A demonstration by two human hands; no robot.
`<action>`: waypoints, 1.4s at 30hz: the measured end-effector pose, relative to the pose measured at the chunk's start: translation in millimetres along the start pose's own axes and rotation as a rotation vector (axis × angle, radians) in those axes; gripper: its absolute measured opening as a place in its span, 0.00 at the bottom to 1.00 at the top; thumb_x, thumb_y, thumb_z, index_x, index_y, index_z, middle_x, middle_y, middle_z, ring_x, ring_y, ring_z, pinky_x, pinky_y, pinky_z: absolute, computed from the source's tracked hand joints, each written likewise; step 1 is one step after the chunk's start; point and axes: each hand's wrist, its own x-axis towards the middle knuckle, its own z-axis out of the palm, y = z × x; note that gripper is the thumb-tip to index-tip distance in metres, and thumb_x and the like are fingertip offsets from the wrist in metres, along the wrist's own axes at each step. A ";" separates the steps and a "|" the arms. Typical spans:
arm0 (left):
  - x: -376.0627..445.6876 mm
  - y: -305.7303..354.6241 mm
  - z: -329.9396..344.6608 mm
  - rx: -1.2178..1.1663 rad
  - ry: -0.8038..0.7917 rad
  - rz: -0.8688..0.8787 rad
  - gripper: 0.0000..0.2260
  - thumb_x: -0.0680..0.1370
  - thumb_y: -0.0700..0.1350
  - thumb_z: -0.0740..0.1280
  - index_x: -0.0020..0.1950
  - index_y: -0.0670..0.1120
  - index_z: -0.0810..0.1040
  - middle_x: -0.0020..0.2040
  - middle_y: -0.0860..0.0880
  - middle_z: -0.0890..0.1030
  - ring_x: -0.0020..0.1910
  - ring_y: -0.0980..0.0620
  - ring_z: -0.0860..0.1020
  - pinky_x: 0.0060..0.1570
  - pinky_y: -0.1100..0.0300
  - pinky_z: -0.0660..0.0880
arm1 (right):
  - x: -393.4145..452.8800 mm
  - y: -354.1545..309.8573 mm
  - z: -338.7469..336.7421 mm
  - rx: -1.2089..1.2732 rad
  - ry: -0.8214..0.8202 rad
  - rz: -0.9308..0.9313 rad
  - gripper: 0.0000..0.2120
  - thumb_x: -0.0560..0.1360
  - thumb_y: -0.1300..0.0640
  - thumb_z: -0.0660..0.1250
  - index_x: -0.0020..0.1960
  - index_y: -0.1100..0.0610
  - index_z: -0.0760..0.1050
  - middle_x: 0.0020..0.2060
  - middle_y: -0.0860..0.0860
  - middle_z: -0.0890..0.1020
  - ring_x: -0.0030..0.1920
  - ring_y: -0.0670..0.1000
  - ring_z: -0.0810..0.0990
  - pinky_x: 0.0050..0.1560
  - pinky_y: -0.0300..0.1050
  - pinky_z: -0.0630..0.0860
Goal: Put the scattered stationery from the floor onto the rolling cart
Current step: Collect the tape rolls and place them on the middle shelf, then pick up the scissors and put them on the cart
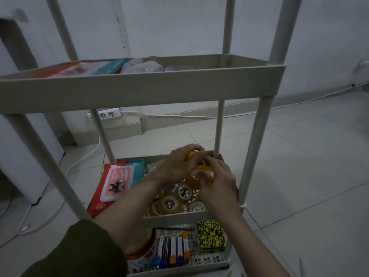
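Tiled floor (299, 156) | cart (139, 86) middle shelf — left grip (177, 166) pinches tape roll (190, 155) | right grip (217, 182) clasps second roll (196, 176)

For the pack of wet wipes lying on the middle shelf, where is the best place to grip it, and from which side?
Grip the wet wipes pack by its long left edge, coming from the cart's open left side, probably. It lies flat, so a thumb-over, fingers-under pinch suits it. The left hand and right hand crowd the tape rolls on its right, and the upper shelf overhangs.
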 end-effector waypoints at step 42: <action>-198.5 -9.8 8.3 0.106 0.067 0.097 0.08 0.75 0.39 0.66 0.52 0.47 0.80 0.45 0.57 0.79 0.45 0.66 0.77 0.45 0.76 0.72 | -94.7 18.9 -20.5 -0.207 -0.165 -0.753 0.15 0.69 0.67 0.65 0.56 0.66 0.76 0.46 0.60 0.79 0.46 0.53 0.77 0.48 0.40 0.76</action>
